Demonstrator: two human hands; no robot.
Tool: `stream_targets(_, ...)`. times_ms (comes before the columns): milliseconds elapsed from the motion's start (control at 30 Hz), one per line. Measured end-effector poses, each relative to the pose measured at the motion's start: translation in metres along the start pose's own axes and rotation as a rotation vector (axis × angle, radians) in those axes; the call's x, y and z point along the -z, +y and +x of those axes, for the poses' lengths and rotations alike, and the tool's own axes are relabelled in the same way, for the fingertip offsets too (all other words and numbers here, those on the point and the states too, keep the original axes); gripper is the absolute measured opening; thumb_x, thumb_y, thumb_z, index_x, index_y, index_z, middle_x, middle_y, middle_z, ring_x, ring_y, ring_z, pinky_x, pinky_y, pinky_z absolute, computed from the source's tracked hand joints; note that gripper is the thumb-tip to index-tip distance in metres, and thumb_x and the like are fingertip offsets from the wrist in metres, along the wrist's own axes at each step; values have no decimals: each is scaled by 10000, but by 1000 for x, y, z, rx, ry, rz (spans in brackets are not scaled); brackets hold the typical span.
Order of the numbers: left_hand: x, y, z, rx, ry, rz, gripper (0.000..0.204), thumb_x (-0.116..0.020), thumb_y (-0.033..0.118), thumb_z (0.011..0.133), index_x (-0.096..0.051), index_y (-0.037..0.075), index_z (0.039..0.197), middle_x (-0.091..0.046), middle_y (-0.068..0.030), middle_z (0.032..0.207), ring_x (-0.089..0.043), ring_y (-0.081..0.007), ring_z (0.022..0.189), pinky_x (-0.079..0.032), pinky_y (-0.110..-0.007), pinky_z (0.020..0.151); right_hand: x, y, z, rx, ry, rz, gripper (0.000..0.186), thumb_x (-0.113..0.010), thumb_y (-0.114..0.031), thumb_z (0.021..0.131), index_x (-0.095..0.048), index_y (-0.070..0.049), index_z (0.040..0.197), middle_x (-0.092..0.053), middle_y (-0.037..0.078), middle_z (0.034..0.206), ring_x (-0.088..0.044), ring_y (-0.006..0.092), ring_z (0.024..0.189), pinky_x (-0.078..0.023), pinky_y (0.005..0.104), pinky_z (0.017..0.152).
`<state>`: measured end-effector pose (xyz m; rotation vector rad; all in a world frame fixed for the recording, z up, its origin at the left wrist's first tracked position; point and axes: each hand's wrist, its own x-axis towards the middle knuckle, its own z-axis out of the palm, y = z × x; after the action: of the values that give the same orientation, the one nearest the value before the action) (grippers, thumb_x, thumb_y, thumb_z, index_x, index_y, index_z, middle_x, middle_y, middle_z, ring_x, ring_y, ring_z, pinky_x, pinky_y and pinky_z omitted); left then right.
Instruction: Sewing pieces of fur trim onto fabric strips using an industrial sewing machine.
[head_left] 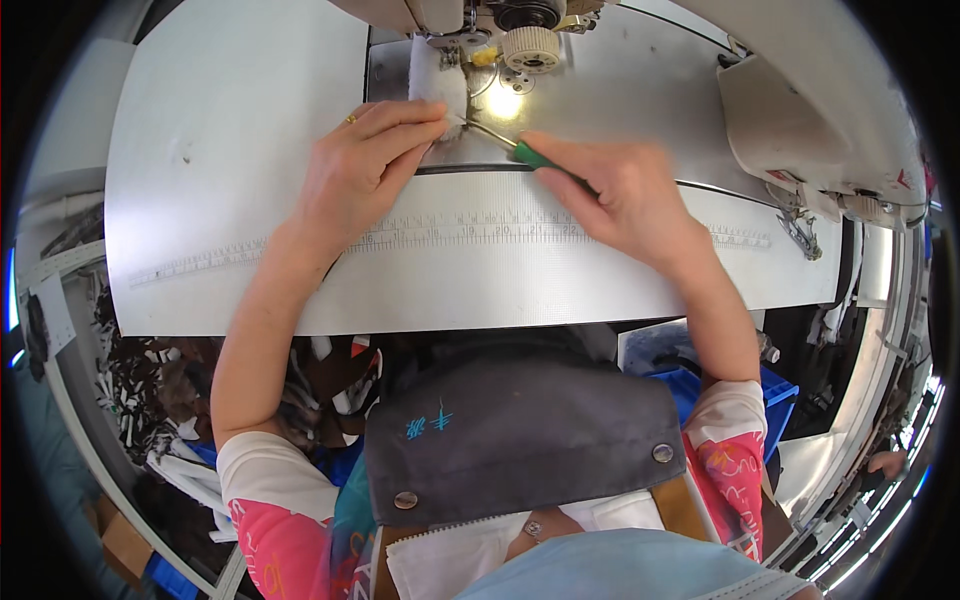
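Observation:
A white fabric strip (437,78) runs out from beneath the presser foot (450,45) of a sewing machine. My left hand (360,165) pinches the near end of the strip between thumb and fingers, with the palm just over the table. From the other side, my right hand (630,195) grips a green-handled tool (526,154) with a thin metal shaft. Its tip meets the strip's near right corner, close to my left fingertips; whether it is inside the fabric I cannot tell. Slight blur covers the right hand.
Ruler markings (480,231) cross the white tabletop (230,120). The machine's arm (820,110) arches over the right side, near a small metal attachment (797,238). Below the table's edge are a dark grey flap with snaps (510,430), a blue bin (783,400) and heaped scraps (150,390).

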<state>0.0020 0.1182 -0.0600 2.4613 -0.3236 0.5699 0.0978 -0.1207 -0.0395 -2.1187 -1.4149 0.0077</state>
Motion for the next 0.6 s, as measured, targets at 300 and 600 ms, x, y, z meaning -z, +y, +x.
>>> stream_targets(300,0,-7,14,-5,-10,-22,216,-602,-18,797,-679,67,980,-647,-33,1035,-619,-232,885,-523,-317,744,0,6,4,-75,-17,-49,283,-640,-117,820,-652,-75,1100,-633,118,701,-566,288,553,-427,367,511)
stream_targets(600,-1,-30,30,-17,6,4,225,-595,-26,793,-693,73,968,-627,-53,975,-626,-231,831,-510,-301,719,-6,5,19,-70,78,-259,226,-595,-208,850,-647,-109,1046,-603,77,601,-578,266,510,-421,396,454)
